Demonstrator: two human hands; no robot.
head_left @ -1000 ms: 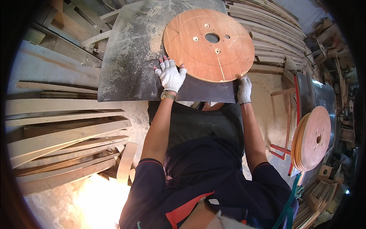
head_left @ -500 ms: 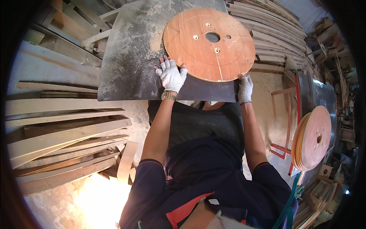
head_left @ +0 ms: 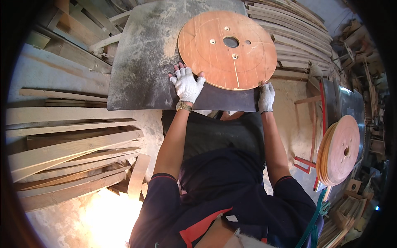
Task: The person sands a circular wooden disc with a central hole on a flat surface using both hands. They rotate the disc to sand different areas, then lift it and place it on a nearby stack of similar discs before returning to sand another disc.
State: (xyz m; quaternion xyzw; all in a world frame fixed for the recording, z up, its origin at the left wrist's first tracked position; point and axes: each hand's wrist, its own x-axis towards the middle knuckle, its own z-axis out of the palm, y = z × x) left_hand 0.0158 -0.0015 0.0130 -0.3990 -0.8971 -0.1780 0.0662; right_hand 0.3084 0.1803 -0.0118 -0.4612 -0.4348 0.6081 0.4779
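A large round plywood disc (head_left: 211,68), with a big centre hole and several smaller holes, lies flat on a dark, dust-streaked board (head_left: 140,62). My left hand (head_left: 186,85), in a white fingerless glove, rests with spread fingers on the board at the disc's lower-left edge, thumb beside or touching the rim. My right hand (head_left: 266,96), also gloved, has its fingers curled at the disc's lower-right rim, where that edge meets the board's near edge. It grips the disc there, though part of the fingertips is hidden.
Stacked timber planks lie at the left (head_left: 74,144) and behind the board (head_left: 289,37). At the right, several pinkish plywood discs (head_left: 343,165) sit in a stack beside a dark work surface with a red frame (head_left: 301,161). Wood pieces crowd the far right (head_left: 347,211).
Both hands keep their places, with only a very slight shift of the view. The disc stays where it was on the board.
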